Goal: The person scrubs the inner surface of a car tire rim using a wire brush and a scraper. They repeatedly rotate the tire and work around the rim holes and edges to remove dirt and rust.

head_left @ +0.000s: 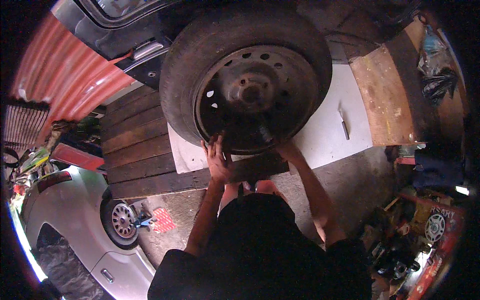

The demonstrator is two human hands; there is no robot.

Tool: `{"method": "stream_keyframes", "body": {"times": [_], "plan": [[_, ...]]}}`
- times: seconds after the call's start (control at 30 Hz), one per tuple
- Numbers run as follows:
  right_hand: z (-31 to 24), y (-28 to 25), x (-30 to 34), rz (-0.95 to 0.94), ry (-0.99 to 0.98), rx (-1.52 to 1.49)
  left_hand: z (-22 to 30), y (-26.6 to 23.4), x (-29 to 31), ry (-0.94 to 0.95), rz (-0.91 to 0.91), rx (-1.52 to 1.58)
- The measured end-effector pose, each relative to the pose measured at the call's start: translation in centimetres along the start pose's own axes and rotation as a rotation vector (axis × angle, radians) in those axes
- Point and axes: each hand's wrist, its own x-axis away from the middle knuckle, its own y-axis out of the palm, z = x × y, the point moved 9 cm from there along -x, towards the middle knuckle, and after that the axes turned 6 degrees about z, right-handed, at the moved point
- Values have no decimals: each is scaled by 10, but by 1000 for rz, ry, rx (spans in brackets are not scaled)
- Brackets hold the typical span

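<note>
A large black tyre (180, 85) with a dark, rusty steel wheel rim (250, 92) rests tilted on the bench. My left hand (218, 162) is at the rim's near edge, its fingers stretched up against the metal. At the near right edge of the rim is my right hand (286, 149), with its fingers hidden in shadow. A small grey ribbed piece (265, 133) shows on the inner rim between my hands; its kind is unclear. Beneath the wheel lies a white sheet (325, 147).
A dark-handled knife-like tool (345, 126) lies right of the tyre. Wooden planks (135, 145) form the bench, and a plywood board (385, 95) borders its right. A silver car (80, 215) stands at left; clutter (400, 260) fills the lower right.
</note>
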Motion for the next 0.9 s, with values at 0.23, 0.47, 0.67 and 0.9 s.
{"method": "stream_keyframes", "body": {"times": [0.23, 0.47, 0.67, 0.9], "plan": [[-38, 68, -6, 29, -172, 92, 4, 11, 1, -19, 39, 10], [5, -13, 1, -8, -112, 125, 7, 5, -2, -61, 31, -6], [-67, -143, -5, 310, -205, 369, 7, 4, 1, -43, 62, 17], [0, -109, -2, 307, -231, 740, 7, 14, 10, -8, 59, -17]]}}
